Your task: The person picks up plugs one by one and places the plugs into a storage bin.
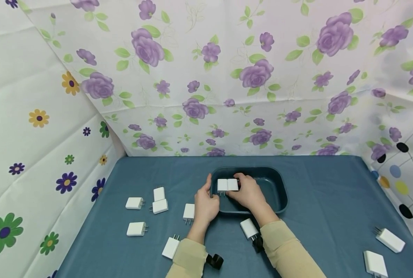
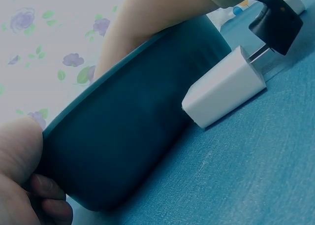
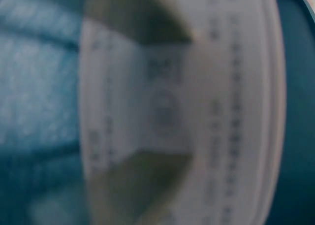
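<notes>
A teal plastic tray (image 1: 276, 200) stands at the middle of the table, and two white charger plugs (image 1: 222, 185) lie side by side in its left end, prongs toward the near wall. My right hand (image 1: 249, 193) reaches into the tray and pinches the right-hand charger plug (image 1: 232, 185). At the tray's left end, my left hand (image 1: 206, 204) grips the wall, one finger stretched along the rim. The left wrist view shows curled fingers (image 2: 54, 205) against the tray's outer end. Another charger plug (image 1: 249, 228) lies just in front of the tray; its printed, pronged face fills the right wrist view, blurred.
Several white charger plugs (image 1: 135, 229) are scattered on the blue-covered table left of the tray, one (image 1: 171, 247) beside my left sleeve. Two more (image 1: 390, 240) lie at the far right. A flowered cloth (image 1: 199, 131) hangs behind the table.
</notes>
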### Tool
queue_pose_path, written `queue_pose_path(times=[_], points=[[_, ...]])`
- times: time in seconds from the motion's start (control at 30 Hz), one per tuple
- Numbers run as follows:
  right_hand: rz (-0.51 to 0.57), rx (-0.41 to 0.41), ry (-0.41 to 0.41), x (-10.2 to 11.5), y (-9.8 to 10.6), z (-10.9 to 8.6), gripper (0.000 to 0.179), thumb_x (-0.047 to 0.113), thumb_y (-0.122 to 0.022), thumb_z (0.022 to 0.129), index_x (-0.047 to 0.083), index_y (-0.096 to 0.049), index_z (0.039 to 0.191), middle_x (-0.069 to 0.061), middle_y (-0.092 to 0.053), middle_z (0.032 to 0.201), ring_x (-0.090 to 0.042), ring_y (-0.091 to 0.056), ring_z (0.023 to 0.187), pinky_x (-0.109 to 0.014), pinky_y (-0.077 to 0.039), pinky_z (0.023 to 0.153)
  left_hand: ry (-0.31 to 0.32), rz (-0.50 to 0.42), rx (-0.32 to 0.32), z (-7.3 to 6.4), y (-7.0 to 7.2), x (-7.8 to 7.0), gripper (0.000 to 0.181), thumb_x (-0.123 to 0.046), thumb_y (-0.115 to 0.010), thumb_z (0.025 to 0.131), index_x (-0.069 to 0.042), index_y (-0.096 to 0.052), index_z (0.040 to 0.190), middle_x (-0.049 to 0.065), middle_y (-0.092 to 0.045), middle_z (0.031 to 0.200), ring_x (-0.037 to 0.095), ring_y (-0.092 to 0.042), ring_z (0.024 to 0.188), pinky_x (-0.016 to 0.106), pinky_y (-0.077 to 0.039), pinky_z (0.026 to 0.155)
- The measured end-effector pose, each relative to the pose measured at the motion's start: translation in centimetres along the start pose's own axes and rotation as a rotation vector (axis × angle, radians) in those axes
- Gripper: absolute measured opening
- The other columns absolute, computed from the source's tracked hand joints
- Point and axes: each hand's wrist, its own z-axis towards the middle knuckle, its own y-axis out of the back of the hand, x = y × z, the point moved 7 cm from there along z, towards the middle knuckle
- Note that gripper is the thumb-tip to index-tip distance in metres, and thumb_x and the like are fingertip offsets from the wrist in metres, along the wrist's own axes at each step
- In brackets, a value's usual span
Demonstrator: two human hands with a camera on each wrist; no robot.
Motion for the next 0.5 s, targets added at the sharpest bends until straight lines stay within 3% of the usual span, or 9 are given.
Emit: queue_pose_path(times=[0.5], points=[[-0.016,-0.002,0.036,0.42,0.03,-0.15,0.062,0.035,-0.088,0.090,0.010,-0.066,0.142,-0.018,-0.064,0.122,-0.028,-0.065,0.090,-0.050,-0.056,0.083,0.008,0.001,0.007,0.04,0.06,0.01,0.081,0.010,-0.053,0.090,-0.015,-0.042,0.166,-0.008,-0.030,0.047,0.012,-0.015,0.043,0.029,-0.019,0.047]])
